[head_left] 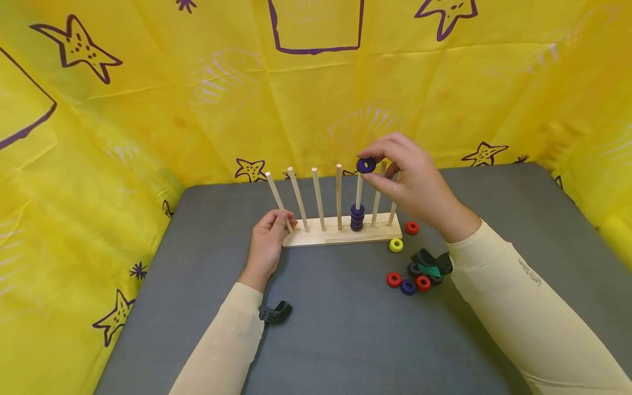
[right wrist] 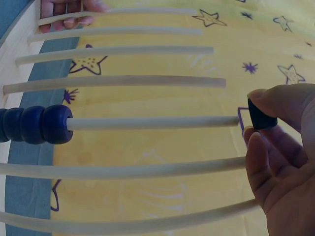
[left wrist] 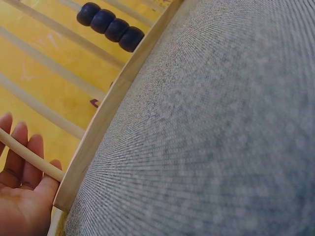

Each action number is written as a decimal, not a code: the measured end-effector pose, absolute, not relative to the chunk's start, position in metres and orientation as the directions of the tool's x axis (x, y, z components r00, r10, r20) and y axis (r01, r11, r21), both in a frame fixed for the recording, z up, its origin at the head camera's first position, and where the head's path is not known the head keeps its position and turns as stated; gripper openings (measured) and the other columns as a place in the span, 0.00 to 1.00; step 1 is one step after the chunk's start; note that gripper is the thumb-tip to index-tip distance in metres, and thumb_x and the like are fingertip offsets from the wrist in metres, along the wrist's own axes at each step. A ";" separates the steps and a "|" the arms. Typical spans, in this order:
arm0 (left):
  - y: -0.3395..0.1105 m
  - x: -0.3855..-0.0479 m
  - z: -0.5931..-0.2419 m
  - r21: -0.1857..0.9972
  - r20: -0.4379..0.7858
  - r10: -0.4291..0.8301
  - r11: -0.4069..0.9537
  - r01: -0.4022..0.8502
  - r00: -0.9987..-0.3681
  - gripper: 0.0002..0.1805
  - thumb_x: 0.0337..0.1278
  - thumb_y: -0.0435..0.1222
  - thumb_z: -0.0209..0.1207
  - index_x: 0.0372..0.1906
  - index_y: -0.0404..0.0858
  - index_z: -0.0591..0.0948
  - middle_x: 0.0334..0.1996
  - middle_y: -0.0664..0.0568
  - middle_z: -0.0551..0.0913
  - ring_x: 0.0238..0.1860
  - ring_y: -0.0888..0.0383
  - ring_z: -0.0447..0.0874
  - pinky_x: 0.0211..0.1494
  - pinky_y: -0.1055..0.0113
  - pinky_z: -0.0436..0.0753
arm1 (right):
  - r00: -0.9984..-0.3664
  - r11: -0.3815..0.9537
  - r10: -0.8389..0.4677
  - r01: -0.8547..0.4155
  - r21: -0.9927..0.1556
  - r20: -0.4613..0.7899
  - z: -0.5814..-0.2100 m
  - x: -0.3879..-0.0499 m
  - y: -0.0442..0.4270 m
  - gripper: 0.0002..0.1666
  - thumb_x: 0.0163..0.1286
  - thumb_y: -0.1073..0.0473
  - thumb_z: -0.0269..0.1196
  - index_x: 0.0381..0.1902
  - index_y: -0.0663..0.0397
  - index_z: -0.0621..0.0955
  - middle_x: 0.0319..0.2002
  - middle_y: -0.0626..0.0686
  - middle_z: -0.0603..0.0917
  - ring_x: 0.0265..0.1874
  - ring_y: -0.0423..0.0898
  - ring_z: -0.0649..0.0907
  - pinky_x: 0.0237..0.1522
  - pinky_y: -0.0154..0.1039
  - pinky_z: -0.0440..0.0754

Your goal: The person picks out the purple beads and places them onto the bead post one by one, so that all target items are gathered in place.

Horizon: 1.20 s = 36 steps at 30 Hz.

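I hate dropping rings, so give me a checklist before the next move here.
1. Right hand pinching the dark blue ring: ok.
2. Left hand holding the leftmost peg near the base: ok.
3. Room above the four stacked rings on their peg: ok, bare wood.
4. Held ring threaded on that peg: not ok, just beyond its tip.
5. Held ring lined up with the tip: cannot tell from these views.

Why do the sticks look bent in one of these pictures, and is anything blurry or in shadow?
Right wrist view: the lower sticks bow, probably lens distortion, since the head view shows them straight; left wrist view: the table weave looks streaky, softening toward the lower right; head view: a soft shadow darkens the table beside the right sleeve.
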<state>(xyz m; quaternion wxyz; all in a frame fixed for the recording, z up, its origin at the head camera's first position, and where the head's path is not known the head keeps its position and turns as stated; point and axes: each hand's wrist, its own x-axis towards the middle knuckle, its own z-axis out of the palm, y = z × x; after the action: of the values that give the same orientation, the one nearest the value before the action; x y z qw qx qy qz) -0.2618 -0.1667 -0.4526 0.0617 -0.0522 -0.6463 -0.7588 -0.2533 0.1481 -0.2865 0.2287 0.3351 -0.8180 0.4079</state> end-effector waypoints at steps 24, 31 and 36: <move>-0.166 -0.261 -0.453 0.976 0.155 -0.029 -0.150 0.157 -0.988 0.14 0.86 0.35 0.57 0.48 0.25 0.82 0.46 0.35 0.83 0.52 0.47 0.85 0.65 0.55 0.83 | -0.712 0.503 -0.358 -0.692 -0.517 0.605 -0.289 -0.260 0.138 0.17 0.70 0.75 0.74 0.55 0.61 0.88 0.52 0.55 0.83 0.48 0.50 0.82 0.38 0.37 0.79; -0.167 -0.261 -0.453 0.977 0.153 -0.025 -0.146 0.155 -0.988 0.14 0.86 0.36 0.58 0.48 0.27 0.83 0.47 0.33 0.83 0.52 0.47 0.85 0.65 0.54 0.82 | -0.735 0.508 -0.332 -0.667 -0.545 0.591 -0.289 -0.261 0.137 0.17 0.73 0.72 0.73 0.57 0.61 0.88 0.51 0.55 0.84 0.46 0.49 0.82 0.37 0.36 0.77; -0.167 -0.261 -0.453 0.977 0.153 -0.024 -0.143 0.155 -0.988 0.14 0.86 0.36 0.58 0.48 0.25 0.83 0.45 0.39 0.84 0.53 0.47 0.85 0.65 0.54 0.83 | -0.757 0.517 -0.320 -0.644 -0.564 0.570 -0.289 -0.259 0.137 0.17 0.74 0.71 0.72 0.58 0.61 0.88 0.51 0.55 0.84 0.46 0.49 0.83 0.37 0.33 0.76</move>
<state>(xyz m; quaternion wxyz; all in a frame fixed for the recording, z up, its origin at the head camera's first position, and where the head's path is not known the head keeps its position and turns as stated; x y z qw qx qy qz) -0.2610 -0.1673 -0.4528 0.0595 -0.0502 -0.6518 -0.7544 -0.2593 0.1370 -0.2885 0.2019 0.2844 -0.8473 0.4006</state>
